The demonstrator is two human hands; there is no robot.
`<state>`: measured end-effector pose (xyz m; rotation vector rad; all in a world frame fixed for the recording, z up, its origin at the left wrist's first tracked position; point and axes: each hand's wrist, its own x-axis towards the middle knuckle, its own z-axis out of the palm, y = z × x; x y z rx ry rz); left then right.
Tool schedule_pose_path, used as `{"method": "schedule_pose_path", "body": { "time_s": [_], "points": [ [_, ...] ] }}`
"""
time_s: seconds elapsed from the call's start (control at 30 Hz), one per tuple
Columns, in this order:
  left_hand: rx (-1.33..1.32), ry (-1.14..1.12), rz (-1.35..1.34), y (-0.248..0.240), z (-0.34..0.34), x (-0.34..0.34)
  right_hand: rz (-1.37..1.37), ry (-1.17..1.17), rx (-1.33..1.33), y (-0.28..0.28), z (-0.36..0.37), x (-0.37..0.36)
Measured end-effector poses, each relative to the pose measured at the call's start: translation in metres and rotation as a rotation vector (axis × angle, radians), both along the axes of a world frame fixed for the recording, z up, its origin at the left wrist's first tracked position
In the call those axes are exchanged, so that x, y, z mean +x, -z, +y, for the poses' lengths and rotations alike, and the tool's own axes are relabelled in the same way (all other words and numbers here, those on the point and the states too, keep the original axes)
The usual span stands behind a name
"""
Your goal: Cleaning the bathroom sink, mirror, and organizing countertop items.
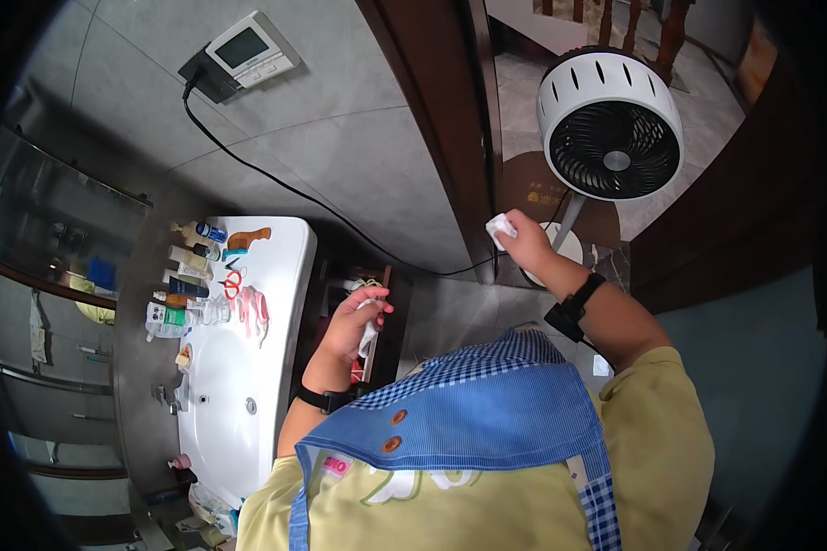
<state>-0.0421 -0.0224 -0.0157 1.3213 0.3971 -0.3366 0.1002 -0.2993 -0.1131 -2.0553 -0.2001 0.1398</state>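
My right hand [528, 243] is closed on a small white crumpled wad, paper or cloth [500, 230], held up by the dark door frame. Behind that hand stands a white fan [611, 129] with a black grille, its pole and round base partly hidden. A black power cord [317, 200] runs from a plug on the wall toward the fan and passes close to the right hand. My left hand [342, 329] is closed round a white cloth-like piece [369, 332], which hangs below its fingers next to an open drawer [386, 340].
On the left is a white washbasin [220, 367] with bottles, tubes, a brush, orange-handled scissors [232, 283] and a pink cloth [252, 312]. A mirror cabinet [55, 220] hangs beyond it. A thermostat [251, 50] is on the tiled wall. A brown mat [533, 179] lies beyond the doorway.
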Motion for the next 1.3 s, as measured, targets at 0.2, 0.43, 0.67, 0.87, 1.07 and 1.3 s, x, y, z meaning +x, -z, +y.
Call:
{"method": "schedule_pose_path", "body": {
  "time_s": [0.2, 0.43, 0.67, 0.87, 1.07, 1.3],
  "points": [
    [-0.014, -0.095, -0.015, 0.009, 0.014, -0.012, 0.105, 0.105, -0.006, 0.094, 0.017, 0.027],
    [0.0, -0.2, 0.056, 0.011, 0.025, -0.037, 0.759, 0.425, 0.267, 0.136, 0.057, 0.046],
    [0.02, -0.381, 0.11, 0.011, 0.043, -0.074, 0.793, 0.594, 0.1, 0.17, 0.1, 0.058],
    [0.076, -0.495, 0.173, 0.021, 0.067, -0.107, 0.789, 0.86, -0.008, 0.203, 0.113, 0.069],
    [0.001, -0.509, 0.168, 0.031, 0.077, -0.107, 0.82, 0.846, 0.484, 0.176, 0.118, 0.068],
    [-0.082, -0.414, 0.091, 0.052, 0.097, -0.08, 0.848, 0.757, 0.763, 0.11, 0.106, 0.063]
  ]
}}
